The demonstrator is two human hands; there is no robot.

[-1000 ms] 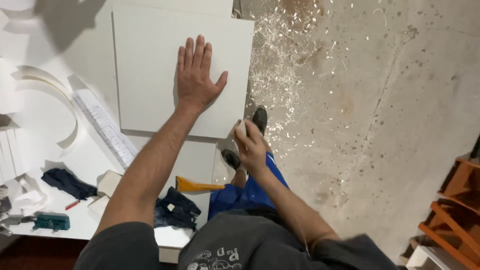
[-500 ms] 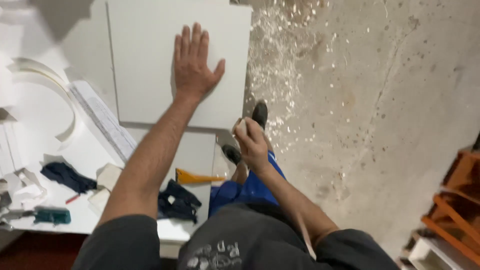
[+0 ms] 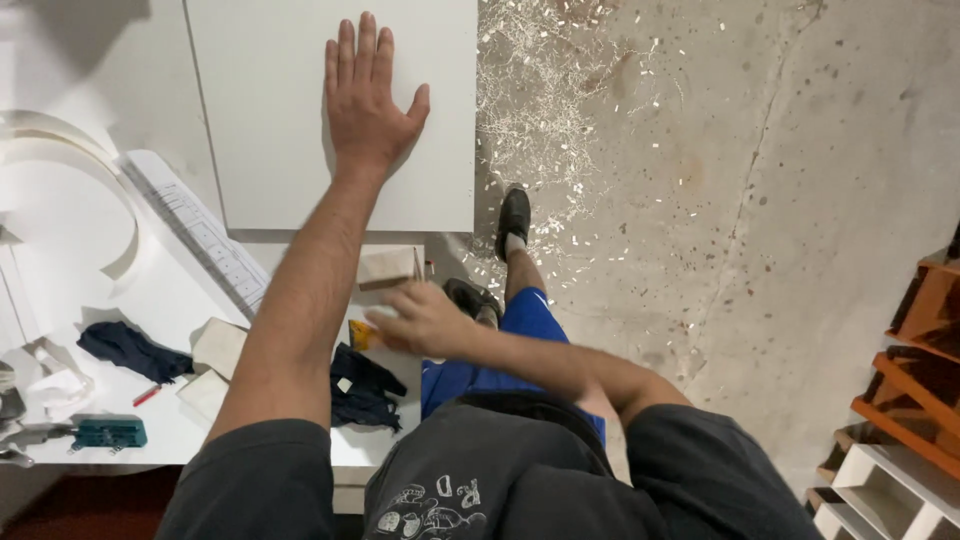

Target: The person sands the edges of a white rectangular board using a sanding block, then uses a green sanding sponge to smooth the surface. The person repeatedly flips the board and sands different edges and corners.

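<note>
Concrete floor [image 3: 780, 200], speckled and strewn with pale shavings, lies to the right of a white worktable [image 3: 90, 300].

Left hand [image 3: 365, 100]: flat, fingers fully extended, palm pressed on the white panel [image 3: 270, 110]; it grips nothing. Its pose matches the earlier frames, though hand and panel sit higher in view.

Right hand [image 3: 420, 318]: earlier it was raised off the table's right edge, closed around a small pale block. It is now over the table's near right corner, motion-blurred, fingers loosely spread. Whether it grasps anything cannot be told. A pale block [image 3: 388, 266] rests on the table just above this hand, near the panel's lower edge.

The yellow scraper [image 3: 358, 335] is mostly covered by the right hand. A dark cloth [image 3: 362, 395] lies just below it.

The panel's right edge overhangs the table toward the floor. Open floor extends right of the person's shoes; orange shelving [image 3: 915, 370] stands at the far right.
</note>
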